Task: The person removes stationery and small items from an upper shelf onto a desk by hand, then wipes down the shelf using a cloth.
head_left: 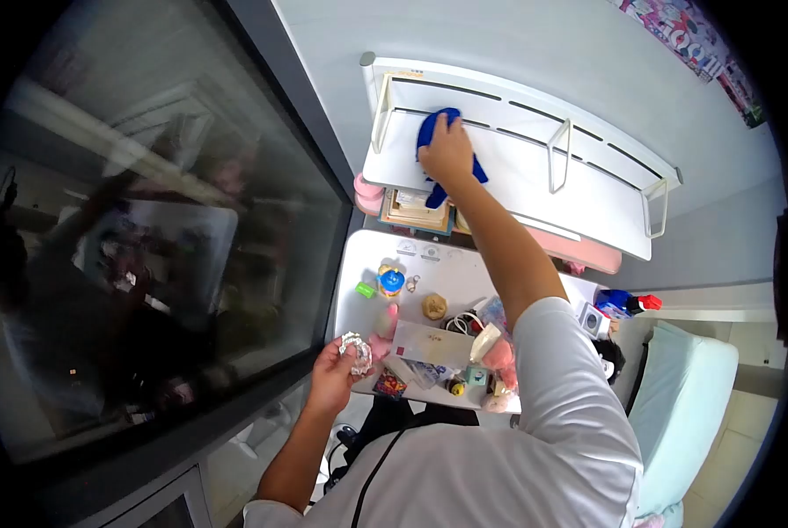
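My right hand (447,157) presses a blue cloth (425,132) onto the white upper shelf (508,180), near its left end. Part of the cloth hangs over the shelf's front edge. Down at the left, my left hand (330,377) is closed around a clear, shiny, ring-shaped glassy object (356,354), held above the desk's left edge; its exact kind cannot be made out.
Under the shelf, the white desk (359,255) carries a blue-topped jar (391,281), a green block (365,289), a round tan item (434,306) and a translucent box (431,344). A dark window (191,220) borders the left side.
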`<state>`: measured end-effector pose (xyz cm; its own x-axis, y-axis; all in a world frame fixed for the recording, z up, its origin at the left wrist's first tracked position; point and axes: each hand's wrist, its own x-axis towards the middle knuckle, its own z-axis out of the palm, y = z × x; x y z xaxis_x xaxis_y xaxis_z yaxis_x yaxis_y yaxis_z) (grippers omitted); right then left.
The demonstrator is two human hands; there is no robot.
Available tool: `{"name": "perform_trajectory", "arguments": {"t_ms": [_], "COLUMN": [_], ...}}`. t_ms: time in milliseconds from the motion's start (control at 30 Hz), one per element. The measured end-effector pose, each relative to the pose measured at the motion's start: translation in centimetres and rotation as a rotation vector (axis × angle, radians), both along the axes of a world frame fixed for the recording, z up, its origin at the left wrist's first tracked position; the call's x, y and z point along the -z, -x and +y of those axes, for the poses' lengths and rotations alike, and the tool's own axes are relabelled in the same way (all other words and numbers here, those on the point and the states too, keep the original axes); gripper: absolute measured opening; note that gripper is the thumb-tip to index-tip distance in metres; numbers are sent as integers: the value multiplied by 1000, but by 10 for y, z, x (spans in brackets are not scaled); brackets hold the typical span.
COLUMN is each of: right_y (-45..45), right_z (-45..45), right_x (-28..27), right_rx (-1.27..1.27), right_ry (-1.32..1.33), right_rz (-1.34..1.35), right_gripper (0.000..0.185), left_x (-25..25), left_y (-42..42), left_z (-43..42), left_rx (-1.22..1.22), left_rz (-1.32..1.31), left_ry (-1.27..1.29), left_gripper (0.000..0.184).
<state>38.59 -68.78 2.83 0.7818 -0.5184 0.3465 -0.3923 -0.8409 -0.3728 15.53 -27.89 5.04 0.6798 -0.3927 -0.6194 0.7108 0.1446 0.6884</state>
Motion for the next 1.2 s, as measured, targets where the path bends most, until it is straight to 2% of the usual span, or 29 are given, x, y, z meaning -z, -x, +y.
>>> {"name": "perform_trajectory", "arguments": {"t_ms": [133, 233, 300, 333, 400, 433, 500, 567, 633, 700, 733, 767, 833, 900, 1000, 1133, 1200], "right_y": [-21, 0, 26, 43, 67, 76, 86, 90, 72, 33, 25, 1, -41, -78, -141, -168, -154], "right_z": [35, 41, 34, 30, 9, -8, -43, -63, -99, -129, -105, -121, -87, -50, -21, 11, -15], "right_x": [-5, -10, -24, -33, -53, -54, -61, -66, -42, -24, -53, -40, -69, -76, -43, -51, -54], "right_rx": [-347, -444, -600, -685, -753, -762, -406, -16, 127, 471, 490, 795, 1171, 1235, 1190, 600, 426], "right_ry": [-26, 5, -74, -30, -286, -322, -848, -1120, -1010, -992, -1070, -960, -1023, -1078, -1251, -1993, -2262], "right_rz": [26, -23, 76, 79, 206, 186, 154, -427, -871, -1215, -1241, -1162, -1086, -1010, -806, -1077, -950], "right_gripper": [66, 60, 60, 59, 54, 51, 50, 50, 56, 62, 68, 70, 52, 60, 53, 38, 37], "left_x": [12, 13, 17, 20, 22, 24, 30, 28, 29, 32, 35, 37, 29, 26, 32, 33, 30], "left_y": [5, 4, 0, -1, -2, -4, -6, -7, -8, -10, -9, -10, -13, -18, -23, -31, -33], "left_z": [20, 26, 26, 28, 26, 25, 26, 23, 23, 25, 29, 32, 37, 43, 58, 65, 61], "left_rx": [-52, -62, -67, -72, -89, -79, -64, -48, -51, -31, -32, -35, -69, -91, -116, -124, -119], "left_rz": [-12, -5, 7, 21, 57, 49, 45, 68, 85, 98, 96, 93, 106, 107, 77, 22, 24], "left_ry": [11, 18, 38, 54, 62, 84, 119, 105, 106, 112, 117, 122, 66, 24, 38, 61, 81], "left_gripper": [22, 23, 23, 23, 23, 23, 23, 23, 24, 25, 26, 26, 25, 24, 25, 25, 24]}}
